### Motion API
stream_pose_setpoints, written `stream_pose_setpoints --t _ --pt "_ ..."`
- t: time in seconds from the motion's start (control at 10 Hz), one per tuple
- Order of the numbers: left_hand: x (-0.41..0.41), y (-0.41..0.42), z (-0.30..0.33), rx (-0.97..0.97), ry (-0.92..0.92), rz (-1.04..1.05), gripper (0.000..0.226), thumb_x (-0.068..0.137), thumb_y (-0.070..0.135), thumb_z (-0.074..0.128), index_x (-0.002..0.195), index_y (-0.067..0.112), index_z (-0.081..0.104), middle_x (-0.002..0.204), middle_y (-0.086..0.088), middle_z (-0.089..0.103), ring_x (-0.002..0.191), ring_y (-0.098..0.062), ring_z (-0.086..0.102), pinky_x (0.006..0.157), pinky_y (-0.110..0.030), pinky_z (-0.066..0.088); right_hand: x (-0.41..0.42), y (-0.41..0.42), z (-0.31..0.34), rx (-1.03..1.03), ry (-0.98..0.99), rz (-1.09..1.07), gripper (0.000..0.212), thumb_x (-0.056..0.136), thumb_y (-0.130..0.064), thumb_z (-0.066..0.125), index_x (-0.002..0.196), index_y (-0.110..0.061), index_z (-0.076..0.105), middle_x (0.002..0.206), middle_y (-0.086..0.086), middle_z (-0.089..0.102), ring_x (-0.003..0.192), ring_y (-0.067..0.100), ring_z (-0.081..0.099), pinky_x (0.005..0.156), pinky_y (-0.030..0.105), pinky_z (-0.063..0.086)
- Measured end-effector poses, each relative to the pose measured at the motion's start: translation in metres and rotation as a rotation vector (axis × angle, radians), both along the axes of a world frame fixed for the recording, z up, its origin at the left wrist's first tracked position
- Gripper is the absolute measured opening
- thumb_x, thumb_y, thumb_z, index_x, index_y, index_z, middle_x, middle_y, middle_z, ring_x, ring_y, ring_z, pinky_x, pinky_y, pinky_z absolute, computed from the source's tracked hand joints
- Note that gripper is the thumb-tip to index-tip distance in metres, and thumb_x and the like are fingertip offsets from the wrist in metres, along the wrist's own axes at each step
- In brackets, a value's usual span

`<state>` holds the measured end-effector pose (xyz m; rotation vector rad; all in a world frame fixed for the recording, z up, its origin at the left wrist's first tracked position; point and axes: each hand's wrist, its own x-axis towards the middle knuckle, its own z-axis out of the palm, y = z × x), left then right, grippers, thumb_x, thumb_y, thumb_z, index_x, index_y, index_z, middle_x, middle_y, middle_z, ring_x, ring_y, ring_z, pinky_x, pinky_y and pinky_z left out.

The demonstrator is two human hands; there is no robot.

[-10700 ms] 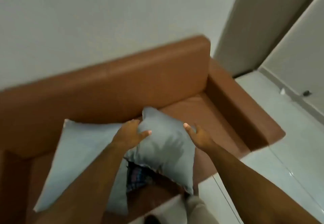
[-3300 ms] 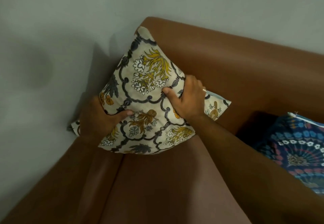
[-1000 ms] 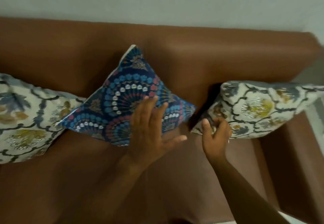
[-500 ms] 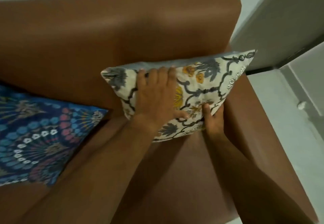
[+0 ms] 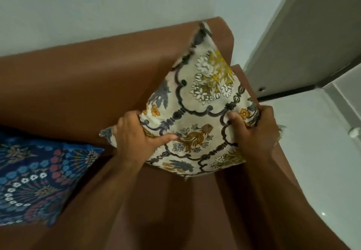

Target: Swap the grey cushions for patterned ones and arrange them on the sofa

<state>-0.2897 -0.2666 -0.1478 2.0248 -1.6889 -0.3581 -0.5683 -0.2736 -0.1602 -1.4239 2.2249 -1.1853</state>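
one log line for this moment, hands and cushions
left hand: grips cream floral cushion | right hand: grips same cushion | cushion: on a corner at sofa right end | blue cushion: lying on seat

One cushion [image 5: 197, 112] stands on its corner against the sofa [image 5: 97, 77] back at the right end; another cushion [image 5: 35, 179] lies to its left.

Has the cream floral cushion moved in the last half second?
Yes. The cream floral cushion has turned from lying flat to standing on a corner, its top point now reaching the top edge of the sofa backrest.
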Motion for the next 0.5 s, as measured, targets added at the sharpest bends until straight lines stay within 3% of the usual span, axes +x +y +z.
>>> stream_pose_setpoints --t 0.1,0.2,0.4,0.5 --pt "-0.010 -0.012 -0.001 0.017 -0.088 -0.056 0.122 0.046 0.101 0.050 0.110 -0.002 0.057 0.096 -0.019 0.062 0.096 -0.043 0.060 0.085 -0.055 0.043 -0.009 0.006 -0.017 0.018 -0.033 0.049 0.080 0.077 -0.092 0.041 0.105 -0.018 0.052 0.094 0.009 0.067 0.085 0.027 0.064 0.076 0.053 0.056" --pt "-0.003 -0.014 0.003 0.058 -0.154 -0.103 0.123 0.050 0.102 0.044 0.112 -0.003 0.057 0.099 -0.022 0.061 0.095 -0.042 0.059 0.082 -0.054 0.043 -0.006 0.001 -0.019 0.013 -0.021 0.084 0.082 0.084 -0.085 0.040 0.105 -0.008 0.055 0.094 0.014 0.066 0.087 0.032 0.063 0.075 0.052 0.053" --pt "0.015 0.002 0.033 0.103 -0.220 -0.191 0.131 0.054 0.100 0.047 0.141 0.002 0.048 0.129 -0.024 0.058 0.118 -0.044 0.054 0.096 -0.058 0.043 -0.004 0.012 0.014 0.095 0.103 0.045 0.080 0.087 -0.078 0.046 0.120 -0.005 0.057 0.115 0.018 0.059 0.109 0.034 0.055 0.090 0.052 0.049" --pt "0.047 0.039 0.054 0.129 -0.241 -0.219 0.133 0.063 0.100 0.040 0.150 0.000 0.042 0.140 -0.027 0.055 0.128 -0.046 0.051 0.102 -0.060 0.042 0.025 0.044 0.039 -0.024 0.127 0.105 0.080 0.092 -0.071 0.048 0.135 -0.004 0.049 0.140 0.024 0.046 0.131 0.038 0.043 0.106 0.055 0.043"
